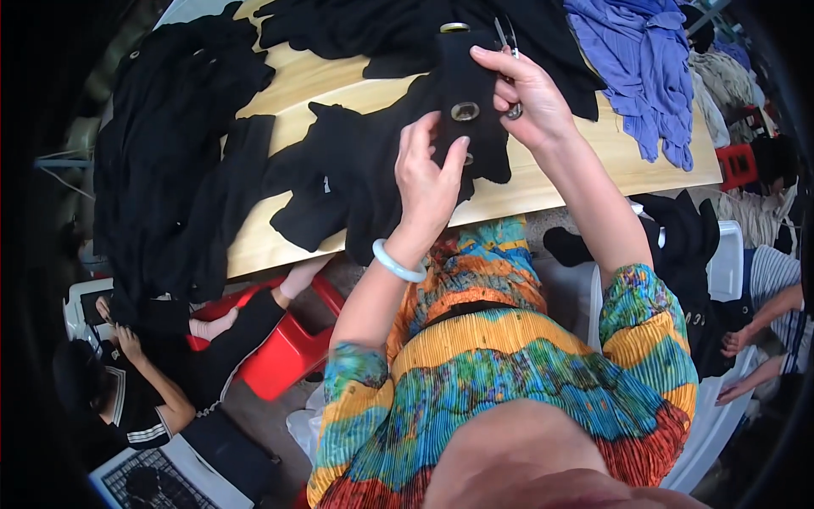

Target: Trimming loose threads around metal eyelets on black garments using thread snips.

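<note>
A black knit garment (373,153) lies across the near edge of the table, its strip rising between my hands. An oval metal eyelet (465,111) sits on that strip, with another near its top. My right hand (532,97) is closed round small metal scissors (510,38), blades pointing away from me and a handle loop by the lower fingers. Its thumb reaches to the strip's right side. At the strip's left, my left hand (428,174) has thumb and fingers apart against the cloth. A pale bangle (398,261) circles my left wrist.
More black garments (182,144) cover the wooden table (314,72); blue-purple garments (636,72) hang over its right end. A red stool (280,356) and a seated person (140,382) are at lower left. Another person's hand (736,341) touches black cloth by a pale tub (727,254) at right.
</note>
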`<state>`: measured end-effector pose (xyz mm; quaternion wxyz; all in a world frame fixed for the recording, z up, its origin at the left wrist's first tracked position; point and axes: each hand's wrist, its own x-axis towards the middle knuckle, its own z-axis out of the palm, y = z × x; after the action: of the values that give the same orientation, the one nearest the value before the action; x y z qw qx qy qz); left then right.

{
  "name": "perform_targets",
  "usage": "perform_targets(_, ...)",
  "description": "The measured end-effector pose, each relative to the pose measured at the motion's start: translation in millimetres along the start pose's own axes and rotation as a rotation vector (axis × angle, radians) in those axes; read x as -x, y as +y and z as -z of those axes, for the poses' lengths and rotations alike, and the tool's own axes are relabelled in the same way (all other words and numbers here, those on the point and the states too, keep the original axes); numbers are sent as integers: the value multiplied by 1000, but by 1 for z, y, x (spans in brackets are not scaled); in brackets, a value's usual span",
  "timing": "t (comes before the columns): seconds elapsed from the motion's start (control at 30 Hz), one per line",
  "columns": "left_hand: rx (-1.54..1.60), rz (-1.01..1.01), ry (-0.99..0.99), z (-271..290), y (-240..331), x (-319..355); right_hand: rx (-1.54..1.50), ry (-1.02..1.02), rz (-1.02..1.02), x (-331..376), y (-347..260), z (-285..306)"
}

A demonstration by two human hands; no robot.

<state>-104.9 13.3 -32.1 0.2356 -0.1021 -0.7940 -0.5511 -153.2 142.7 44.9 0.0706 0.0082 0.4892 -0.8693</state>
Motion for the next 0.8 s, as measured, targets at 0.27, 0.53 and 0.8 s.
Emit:
perform_targets(0.27,976,570,-375,42,30,-7,31,10,12,4,-4,18)
perform_targets(0.53,963,721,-331,75,-7,10,83,-33,-210,6,57,31)
perform_targets(0.8,985,716,-271,87,-4,9,81,-112,-185,36,74,13)
